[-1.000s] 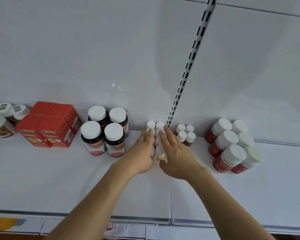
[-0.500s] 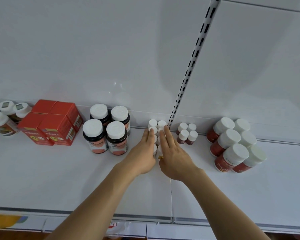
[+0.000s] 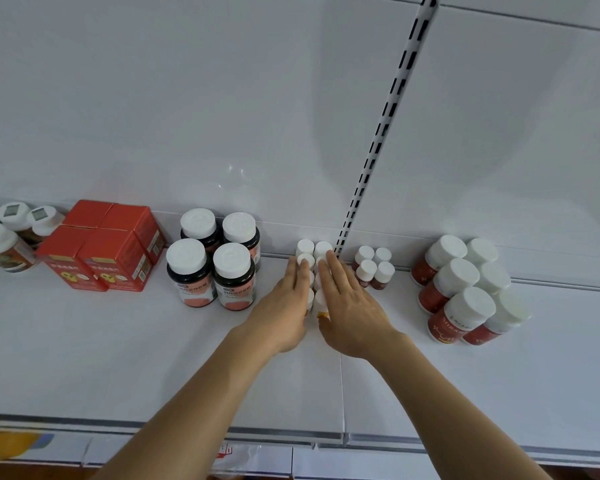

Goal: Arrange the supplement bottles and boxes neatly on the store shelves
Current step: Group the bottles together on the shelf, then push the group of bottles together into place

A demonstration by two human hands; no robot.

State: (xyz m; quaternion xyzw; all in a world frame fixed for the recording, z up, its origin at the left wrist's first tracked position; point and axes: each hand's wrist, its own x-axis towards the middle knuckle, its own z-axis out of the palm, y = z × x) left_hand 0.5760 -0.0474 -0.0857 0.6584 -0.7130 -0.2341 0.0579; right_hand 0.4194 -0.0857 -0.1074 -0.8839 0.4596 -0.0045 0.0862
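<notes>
A white store shelf (image 3: 84, 358) carries red boxes (image 3: 97, 251) and dark bottles (image 3: 212, 268) in tidy blocks. At its middle, the left hand (image 3: 284, 306) and right hand (image 3: 350, 306), fingers straight, press either side of a double row of small white-capped bottles (image 3: 312, 252), apparently squaring it.

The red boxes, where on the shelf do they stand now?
In the head view the red boxes stand at the left back of the shelf, between the dark bottles with white caps and some label-topped jars.
</notes>
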